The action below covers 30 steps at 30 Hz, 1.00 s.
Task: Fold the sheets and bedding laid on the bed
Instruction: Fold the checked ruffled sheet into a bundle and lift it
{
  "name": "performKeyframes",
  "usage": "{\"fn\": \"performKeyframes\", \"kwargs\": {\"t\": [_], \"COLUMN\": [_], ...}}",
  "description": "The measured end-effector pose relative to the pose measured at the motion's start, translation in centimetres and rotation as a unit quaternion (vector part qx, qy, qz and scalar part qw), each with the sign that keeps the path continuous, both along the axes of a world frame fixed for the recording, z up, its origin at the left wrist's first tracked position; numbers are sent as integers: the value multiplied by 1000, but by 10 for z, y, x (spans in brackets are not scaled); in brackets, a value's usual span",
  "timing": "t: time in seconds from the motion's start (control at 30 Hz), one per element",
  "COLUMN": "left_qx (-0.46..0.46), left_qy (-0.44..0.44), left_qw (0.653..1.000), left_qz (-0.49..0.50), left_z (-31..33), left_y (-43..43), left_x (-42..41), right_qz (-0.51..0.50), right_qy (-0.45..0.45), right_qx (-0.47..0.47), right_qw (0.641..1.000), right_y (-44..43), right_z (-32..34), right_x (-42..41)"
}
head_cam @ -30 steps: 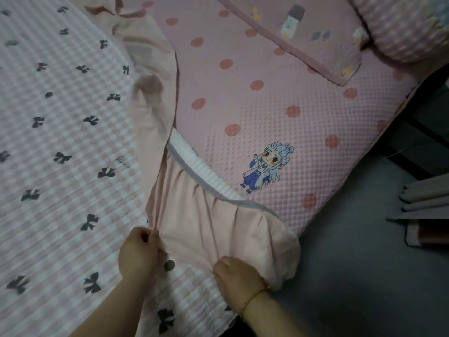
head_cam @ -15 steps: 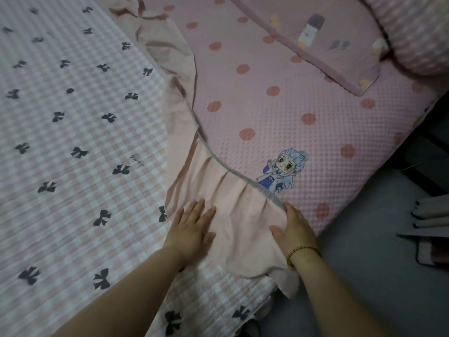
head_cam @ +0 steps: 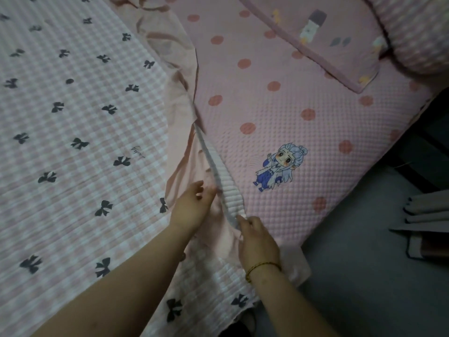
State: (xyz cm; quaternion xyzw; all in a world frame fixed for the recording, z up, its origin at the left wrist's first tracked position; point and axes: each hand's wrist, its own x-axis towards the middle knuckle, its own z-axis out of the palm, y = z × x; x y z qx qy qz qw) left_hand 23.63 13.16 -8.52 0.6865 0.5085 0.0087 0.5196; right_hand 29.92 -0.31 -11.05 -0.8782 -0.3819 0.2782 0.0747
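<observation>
Pink sheet hem (head_cam: 226, 190) between right fingers (head_cam: 246, 222)

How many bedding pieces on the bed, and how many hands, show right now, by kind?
checked bow-print blanket: 1
pink dotted sheet: 1
bordered cartoon-print pillowcase: 1
pink-checked bundle, pillow or rolled quilt, can't tell: 1
hands, left hand and right hand: 2
Total: 6

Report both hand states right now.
Left hand: at the peach ruffle, grip cannot be told.
Right hand: closed, pinching the quilt edge.
</observation>
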Motion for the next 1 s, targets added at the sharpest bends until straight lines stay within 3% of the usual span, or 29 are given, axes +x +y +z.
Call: {"fn": "performKeyframes", "kwargs": {"t": [0.13,0.23,0.43,0.57,0.67,0.87,1.0], "left_qx": [-16,-22,-46,-54,-61,-51,-50], "left_qy": [18,47,20,-5,-9,-30,-45], "left_qw": [998,996,986,975,973,970,947], "left_qz": [53,79,159,217,223,235,315], "left_z": [-1,-10,-5,2,6,17,38], "left_y": [-4,-7,-7,-6,-4,-7,-1], "left_x": [21,11,-28,-55,-63,-74,-123], "right_qz": [40,52,-56,45,95,102,206], "right_qy": [-89,-109,17,31,-19,10,60], "right_qx": [105,109,87,138,119,157,139], "right_qw": [990,987,994,989,988,982,967], "right_y": [-7,-18,-27,-20,-21,-27,-28], "right_z": [-9,-6,-8,10,0,12,26], "right_x": [-29,-28,-25,-42,-46,-65,-106]}}
